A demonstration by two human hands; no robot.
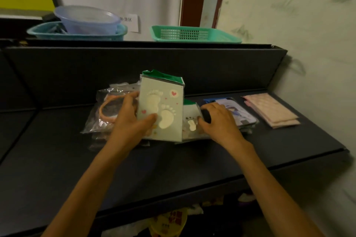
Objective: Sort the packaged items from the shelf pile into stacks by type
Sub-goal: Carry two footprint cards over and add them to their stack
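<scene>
My left hand grips a pale green footprint package with a green header, holding it tilted up above the pile on the dark shelf. A second footprint package lies flat just to its right, and my right hand rests on it with something small and dark under the fingers. Left of my left hand lie clear bags holding orange rings. A blue-and-white package sits under and behind my right hand. A stack of pink packets lies apart at the right.
On the upper ledge stand a teal basket holding a clear bluish bowl, and a green mesh tray. A wall closes the shelf on the right. Below the shelf's front edge, yellow packaged goods show.
</scene>
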